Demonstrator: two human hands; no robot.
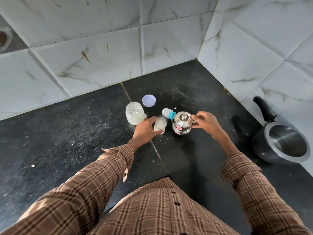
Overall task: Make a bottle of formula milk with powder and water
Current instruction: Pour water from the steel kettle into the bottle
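Head view, dark stone table in a tiled corner. Left hand [147, 131] is wrapped around the bottle [160, 125], fingers closed on its lower body; the bottle stands roughly upright, open mouth up, cloudy inside. Right hand [205, 122] is closed on the handle side of the small steel pot [182, 125], whose lid appears seated; thumb and fingers pinch at the rim, exact grip partly hidden. Pot sits just right of the bottle, close but apart. Teal-collared teat cap [168, 114] lies on its side behind them. Open powder jar [134, 113] stands left-rear, its lid [148, 100] beyond. Judgement: water step is next. Pot must lift and tip leftward over the bottle's mouth; the right hand carries, the left steadies.
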